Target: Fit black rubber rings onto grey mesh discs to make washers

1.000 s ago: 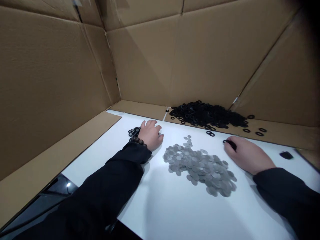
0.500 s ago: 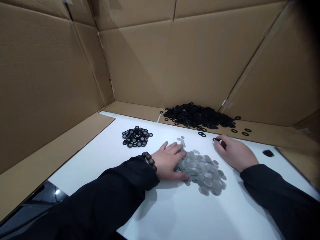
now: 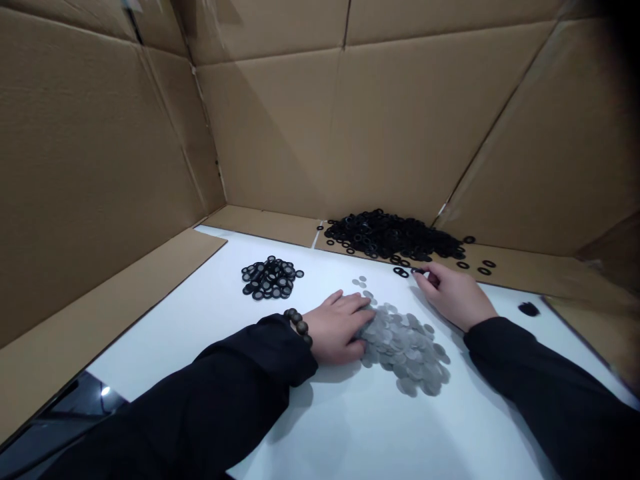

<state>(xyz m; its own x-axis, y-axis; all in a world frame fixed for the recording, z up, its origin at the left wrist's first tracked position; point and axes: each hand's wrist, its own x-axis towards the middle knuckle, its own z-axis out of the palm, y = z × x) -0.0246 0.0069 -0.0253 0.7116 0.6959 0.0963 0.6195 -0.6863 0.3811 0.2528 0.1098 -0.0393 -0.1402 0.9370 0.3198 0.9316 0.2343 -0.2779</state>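
Note:
My left hand [image 3: 340, 328] rests on the left edge of a pile of thin grey discs [image 3: 407, 347], fingers spread and thumb bent; whether a disc is under the fingertips is hidden. Behind the pile, my right hand [image 3: 453, 293] has its fingers closed in a pinch, with a black ring [image 3: 416, 271] at the fingertips. Just left of it lie two loose black rings [image 3: 401, 272] on the white surface. A small heap of black rings with grey centres [image 3: 270, 278] sits to the left, beyond my left hand.
A large heap of black rings [image 3: 393, 233] lies along the back cardboard wall [image 3: 390, 133], with a few stray rings [image 3: 484, 271] to its right. A small dark object [image 3: 529, 309] sits at the right. Cardboard [image 3: 90, 133] also walls the left.
My right hand has moved left and slightly back, toward the two loose rings. The fingers and thumb of my left hand have drawn in a little. The view has shifted slightly.

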